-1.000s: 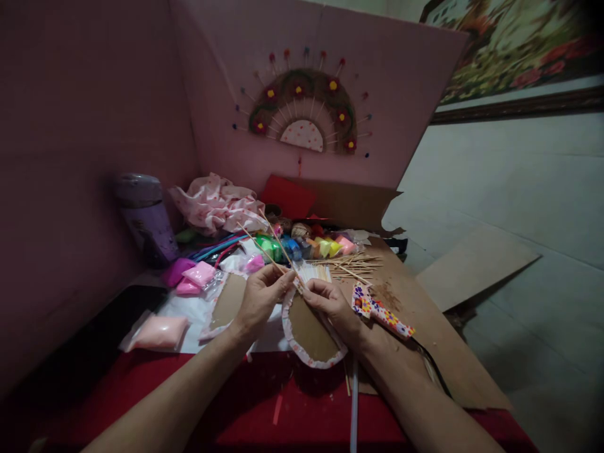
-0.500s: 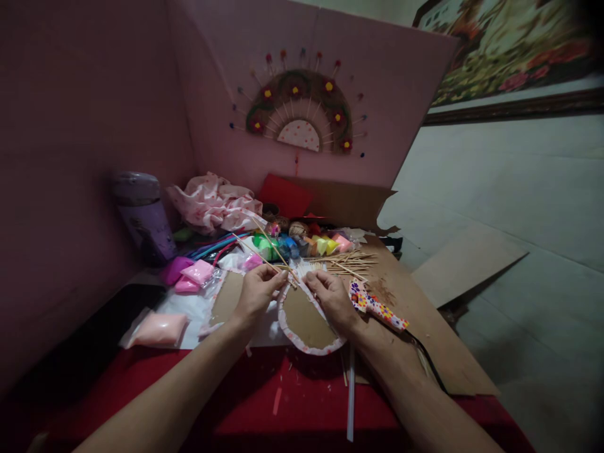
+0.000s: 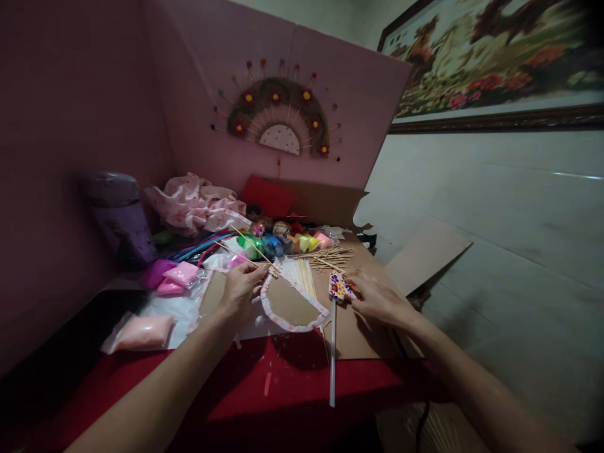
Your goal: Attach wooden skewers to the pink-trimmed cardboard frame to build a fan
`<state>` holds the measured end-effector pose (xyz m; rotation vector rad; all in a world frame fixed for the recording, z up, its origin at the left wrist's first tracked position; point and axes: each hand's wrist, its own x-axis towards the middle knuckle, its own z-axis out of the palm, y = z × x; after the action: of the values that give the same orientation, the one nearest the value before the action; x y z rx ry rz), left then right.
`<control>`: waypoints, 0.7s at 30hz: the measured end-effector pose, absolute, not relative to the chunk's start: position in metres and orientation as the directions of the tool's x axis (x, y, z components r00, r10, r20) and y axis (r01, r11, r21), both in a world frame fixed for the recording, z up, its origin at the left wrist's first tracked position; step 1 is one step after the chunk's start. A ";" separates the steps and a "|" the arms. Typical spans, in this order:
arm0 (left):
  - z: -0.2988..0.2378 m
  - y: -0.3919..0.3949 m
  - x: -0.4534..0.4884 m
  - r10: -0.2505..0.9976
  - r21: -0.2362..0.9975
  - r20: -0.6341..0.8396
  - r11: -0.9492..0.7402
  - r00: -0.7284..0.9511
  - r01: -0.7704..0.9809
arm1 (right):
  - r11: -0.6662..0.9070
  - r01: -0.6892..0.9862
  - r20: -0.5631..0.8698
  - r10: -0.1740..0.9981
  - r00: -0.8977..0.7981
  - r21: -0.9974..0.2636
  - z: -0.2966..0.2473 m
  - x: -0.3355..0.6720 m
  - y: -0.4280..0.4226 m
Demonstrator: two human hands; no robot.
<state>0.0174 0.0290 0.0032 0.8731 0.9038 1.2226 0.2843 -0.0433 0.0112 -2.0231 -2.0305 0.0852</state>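
My left hand pinches the corner of a cardboard half-circle with a pink-and-white fabric edge. Two thin wooden sticks cross near those fingertips and point up and to the left. My right hand is closed around a flower-patterned glue gun, right of the half-circle. A long clear glue stick sticks out of the gun towards me. Another cardboard piece with a fabric edge lies partly behind my left hand.
Wooden sticks lie in a pile on a brown cardboard sheet. Bags of coloured clay, pink cloth and a purple bottle stand around the red table. A fan-shaped decoration hangs on the pink panel behind.
My right hand has let go of the half-circle, moved right and taken hold of the glue gun, now turned with its glue stick towards me. My left hand keeps its pinch. The view has turned right.
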 end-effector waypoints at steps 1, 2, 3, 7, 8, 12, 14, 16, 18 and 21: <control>0.004 0.029 0.017 0.988 0.913 -0.097 0.135 0.118 -0.385 | 0.007 0.976 0.123 0.992 0.021 -0.218 0.006 0.284 -0.045; 0.004 0.029 0.017 0.988 0.913 -0.098 0.138 0.121 -0.384 | -0.014 0.976 0.112 0.993 0.039 -0.218 0.002 0.283 -0.046; 0.004 0.029 0.016 0.988 0.913 -0.102 0.140 0.119 -0.382 | -0.034 0.973 0.108 0.992 0.060 -0.228 -0.001 0.282 -0.047; 0.005 0.029 0.015 0.987 0.909 -0.115 0.149 0.108 -0.390 | -0.053 0.944 0.131 0.986 0.101 -0.325 -0.002 0.281 -0.045; 0.005 0.030 0.015 0.988 0.908 -0.114 0.147 0.108 -0.391 | -0.046 0.916 0.137 0.984 0.110 -0.399 0.000 0.283 -0.045; 0.004 0.031 0.014 0.989 0.915 -0.102 0.137 0.111 -0.380 | -0.082 0.616 0.059 0.977 0.206 -0.783 0.011 0.292 -0.050; 0.004 0.030 0.013 0.987 0.913 -0.099 0.139 0.123 -0.383 | -0.131 0.454 -0.024 0.972 0.233 -0.881 0.020 0.295 -0.056; 0.005 0.029 0.013 0.984 0.913 -0.104 0.152 0.144 -0.379 | -0.123 0.306 -0.061 0.977 0.206 -0.944 0.030 0.293 -0.064; 0.004 0.027 0.013 0.979 0.922 -0.109 0.164 0.171 -0.350 | -0.132 0.229 -0.102 0.985 0.141 -0.964 0.040 0.287 -0.073; 0.001 0.028 0.014 0.968 0.950 -0.067 0.137 0.243 -0.282 | -0.128 0.227 -0.114 0.991 0.076 -0.965 0.050 0.267 -0.084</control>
<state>0.0137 0.0277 0.0011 1.0163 0.8715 1.0938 0.2669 -0.0835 0.0503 -1.5018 -1.2711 1.1322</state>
